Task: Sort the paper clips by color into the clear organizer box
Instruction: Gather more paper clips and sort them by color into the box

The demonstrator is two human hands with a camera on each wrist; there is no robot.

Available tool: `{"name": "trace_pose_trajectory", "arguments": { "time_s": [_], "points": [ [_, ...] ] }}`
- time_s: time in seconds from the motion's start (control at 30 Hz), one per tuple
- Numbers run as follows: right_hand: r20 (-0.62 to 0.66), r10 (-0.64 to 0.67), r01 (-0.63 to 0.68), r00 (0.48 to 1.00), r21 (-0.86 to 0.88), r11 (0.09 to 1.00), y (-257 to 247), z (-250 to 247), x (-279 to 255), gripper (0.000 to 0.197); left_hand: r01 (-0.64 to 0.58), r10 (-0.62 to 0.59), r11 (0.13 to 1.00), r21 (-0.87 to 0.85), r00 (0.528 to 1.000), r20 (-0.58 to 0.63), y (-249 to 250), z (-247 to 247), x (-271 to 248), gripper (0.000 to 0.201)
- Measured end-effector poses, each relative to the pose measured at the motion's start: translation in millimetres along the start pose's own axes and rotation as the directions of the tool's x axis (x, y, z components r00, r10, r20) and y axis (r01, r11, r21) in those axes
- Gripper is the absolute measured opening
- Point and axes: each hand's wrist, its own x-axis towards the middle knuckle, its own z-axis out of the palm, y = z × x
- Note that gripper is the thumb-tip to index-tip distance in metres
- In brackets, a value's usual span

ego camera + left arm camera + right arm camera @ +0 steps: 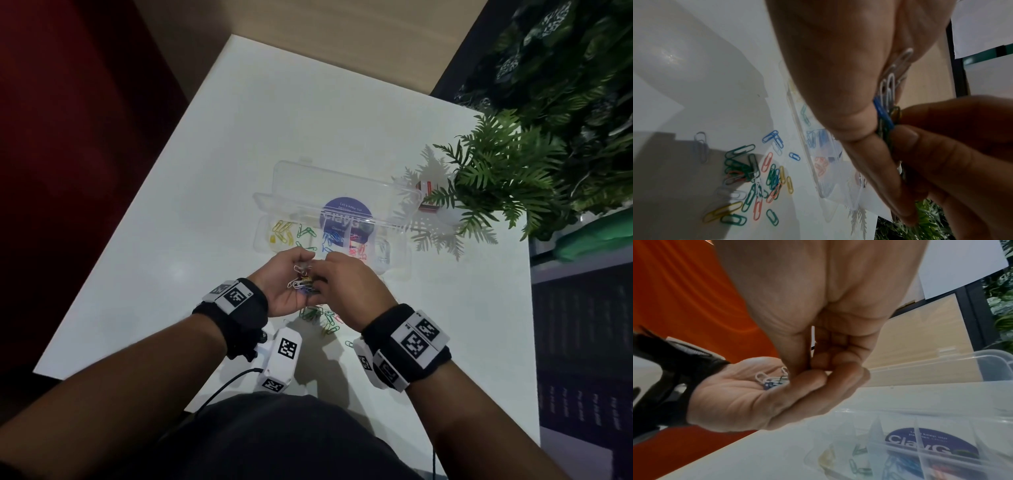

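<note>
My left hand (286,291) is cupped palm up over the white table (164,246) and grips a bunch of mixed paper clips (302,280), white, blue and green (887,92). My right hand (346,284) reaches into that bunch, and its fingertips (906,138) pinch a clip there. In the right wrist view the clips (770,380) lie against the left palm (729,395). Just beyond the hands the clear organizer box (265,219) stands open, with yellow, green, blue and red clips in separate compartments. A loose pile of clips (322,317) (756,175) lies on the table below the hands.
A green fern (496,178) overhangs the table's right side, next to the box lid (342,178). A small red and white object (426,196) sits behind its fronds. A round purple sticker (346,210) shows through the box. The table's near edge lies just below my wrists.
</note>
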Motion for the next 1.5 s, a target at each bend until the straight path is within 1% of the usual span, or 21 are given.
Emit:
{"name": "trace_pose_trajectory", "arguments": {
  "time_s": [0.07, 0.17, 0.33, 0.4, 0.47, 0.5, 0.57, 0.63, 0.73, 0.77, 0.83, 0.9, 1.0, 1.03, 1.1, 1.13, 1.2, 1.27, 1.37, 1.43, 1.5],
  "points": [
    [-0.003, 0.017, -0.017, 1.0, 0.017, 1.0, 1.4, 1.0, 1.5, 0.015, 0.004, -0.004, 1.0, -0.006, 1.0, 0.027, 0.2, -2.4, -0.3, 0.044],
    [-0.014, 0.054, -0.053, 0.998, 0.058, 0.997, 4.0, 2.1, 4.1, 0.016, 0.011, -0.01, 1.0, -0.015, 0.999, 0.049, 2.0, -6.1, -0.2, 0.039],
    [-0.002, 0.089, -0.089, 0.996, -0.03, 0.996, 6.0, 1.1, 7.2, 0.025, 0.009, -0.009, 1.0, -0.008, 0.997, 0.073, 7.8, -7.3, 0.8, 0.032],
    [-0.01, 0.085, -0.085, 0.996, -0.039, 0.996, 4.9, -0.1, 7.6, 0.025, 0.012, -0.012, 1.0, 0.002, 0.998, 0.07, 8.7, -7.5, 1.1, 0.028],
    [-0.036, 0.073, -0.074, 0.997, -0.014, 0.997, 4.8, -1.7, 7.0, 0.02, 0.014, -0.013, 1.0, -0.015, 0.998, 0.065, 9.3, -8.3, 1.8, 0.029],
    [-0.051, 0.076, -0.075, 0.996, 0.011, 0.997, 5.6, -2.9, 6.4, 0.018, 0.018, -0.016, 0.999, -0.028, 0.997, 0.071, 9.5, -9.0, 1.7, 0.032],
    [-0.081, 0.1, -0.093, 0.992, 0.083, 0.992, 8.4, -6.1, 4.6, 0.013, 0.027, -0.023, 0.999, -0.036, 0.995, 0.101, 9.8, -10.4, 1.2, 0.045],
    [-0.105, 0.14, -0.116, 0.984, 0.208, 0.971, 12.1, -8.2, 3.7, 0.01, 0.034, -0.031, 0.999, -0.021, 0.992, 0.123, 10.2, -11.5, 0.0, 0.056],
    [-0.129, 0.263, -0.174, 0.956, 0.472, 0.864, 18.6, -12.3, 7.5, 0.007, 0.052, -0.049, 0.998, -0.027, 0.994, 0.099, 11.5, -14.7, -0.2, 0.052],
    [-0.143, 0.299, -0.186, 0.943, 0.52, 0.834, 21.3, -12.9, 11.9, 0.008, 0.049, -0.046, 0.998, -0.034, 0.996, 0.071, 12.1, -17.8, -0.3, 0.05],
    [-0.152, 0.355, -0.216, 0.922, 0.56, 0.8, 26.6, -13.2, 25.3, 0.01, 0.038, -0.037, 0.997, -0.067, 0.999, 0.017, 12.9, -26.1, -1.1, 0.047],
    [-0.134, 0.389, -0.254, 0.911, 0.561, 0.788, 29.5, -11.4, 43.9, 0.014, 0.034, -0.034, 0.995, -0.093, 0.999, -0.004, 13.3, -34.9, -3.1, 0.045],
    [-0.101, 0.41, -0.305, 0.906, 0.514, 0.801, 30.3, -4.7, 75.3, 0.016, 0.018, -0.021, 0.996, -0.092, 0.999, -0.031, 14.5, -46.9, -5.7, 0.046],
    [-0.082, 0.414, -0.322, 0.907, 0.5, 0.804, 31.0, -1.2, 84.6, 0.014, 0.01, -0.015, 0.995, -0.099, 0.999, -0.043, 15.2, -49.9, -6.2, 0.048],
    [-0.032, 0.435, -0.365, 0.9, 0.488, 0.793, 31.9, 3.9, 96.3, 0.004, -0.008, 0.001, 0.992, -0.125, 0.999, -0.051, 17.5, -52.5, -7.0, 0.05],
    [-0.02, 0.451, -0.387, 0.892, 0.479, 0.788, 33.9, 4.9, 98.0, 0.009, -0.017, 0.01, 0.99, -0.142, 0.999, -0.05, 18.7, -52.5, -7.4, 0.05],
    [-0.044, 0.468, -0.4, 0.883, 0.453, 0.797, 39.8, 2.6, 94.7, 0.017, -0.036, 0.028, 0.984, -0.174, 0.999, -0.046, 21.6, -50.2, -8.1, 0.049],
    [-0.101, 0.435, -0.353, 0.895, 0.435, 0.828, 42.8, -3.7, 83.4, 0.016, -0.055, 0.048, 0.981, -0.184, 0.998, -0.041, 24.2, -45.2, -7.7, 0.047],
    [-0.174, 0.331, -0.238, 0.927, 0.409, 0.881, 35.7, -12.2, 59.3, 0.009, -0.066, 0.062, 0.984, -0.167, 0.998, -0.029, 25.6, -35.8, -3.2, 0.046],
    [-0.188, 0.252, -0.158, 0.949, 0.406, 0.9, 24.1, -15.2, 43.1, 0.008, -0.068, 0.069, 0.986, -0.154, 0.998, 0.002, 25.0, -29.0, -1.5, 0.048],
    [-0.158, 0.151, -0.091, 0.976, 0.332, 0.939, 13.2, -16.3, 31.8, 0.014, -0.081, 0.086, 0.987, -0.137, 0.996, 0.031, 23.5, -21.7, -1.7, 0.051]
  ]
}}
